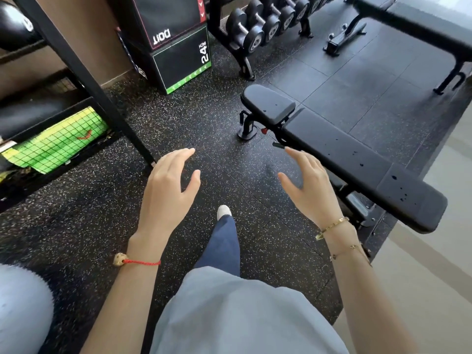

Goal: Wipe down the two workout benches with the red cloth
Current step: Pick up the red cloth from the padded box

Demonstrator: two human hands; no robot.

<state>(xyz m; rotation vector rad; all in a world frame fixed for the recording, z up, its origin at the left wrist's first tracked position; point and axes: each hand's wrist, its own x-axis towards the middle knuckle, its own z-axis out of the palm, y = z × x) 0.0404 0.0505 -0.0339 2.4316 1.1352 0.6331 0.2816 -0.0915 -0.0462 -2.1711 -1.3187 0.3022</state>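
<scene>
Gym floor point(217, 139), black speckled rubber. L to R: storage rack point(84, 72), contents part hidden behind mesh; plyo box point(182, 62) marked 24; dumbbell rack point(268, 24), top cut off. Left hand point(166, 190) and right hand point(310, 186) both held over floor, fingers apart, relaxed, holding nothing. Near bench point(344, 154) just beside right hand, droplets on pad. Far bench point(419, 29) top right, blurred, cut off by frame edge

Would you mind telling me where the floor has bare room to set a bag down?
The speckled floor is bare between the metal rack and the near bench, ahead of both hands. It is crowded further back, around the stacked black boxes and the dumbbell rack.
</scene>
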